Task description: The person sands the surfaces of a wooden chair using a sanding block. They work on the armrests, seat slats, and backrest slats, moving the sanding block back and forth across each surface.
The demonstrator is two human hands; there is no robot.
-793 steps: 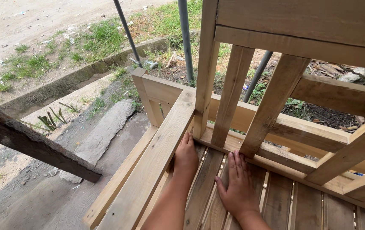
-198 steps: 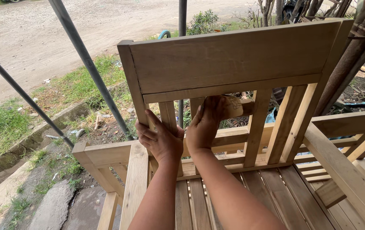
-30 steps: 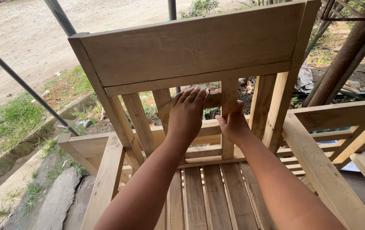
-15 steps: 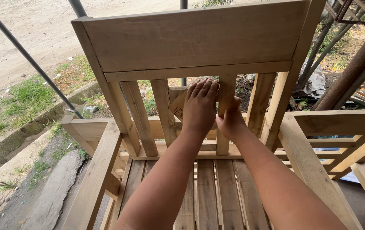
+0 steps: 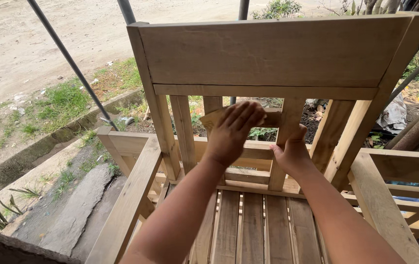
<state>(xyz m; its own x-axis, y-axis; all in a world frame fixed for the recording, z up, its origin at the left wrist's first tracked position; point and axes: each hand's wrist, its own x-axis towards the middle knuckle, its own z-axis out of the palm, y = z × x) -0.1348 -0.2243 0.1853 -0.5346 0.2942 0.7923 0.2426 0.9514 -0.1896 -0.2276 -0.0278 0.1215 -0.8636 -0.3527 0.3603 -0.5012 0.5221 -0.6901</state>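
The left hand (image 5: 234,129) presses a tan sheet of sandpaper (image 5: 213,117) flat against a vertical slat (image 5: 213,105) of the wooden chair (image 5: 268,54) backrest, fingers together and extended. The right hand (image 5: 292,154) clamps around the neighbouring slat (image 5: 287,122). Judged by its uniformly bare, pale wood, the chair remains unfinished; sanding is at mid-backrest.

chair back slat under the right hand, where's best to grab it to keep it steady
Grip the upright slat at mid-height, coming from the seat side as the right hand does. It has open gaps on both sides, so fingers can wrap its narrow edges. The left hand presses a sandpaper piece on the neighbouring slat.
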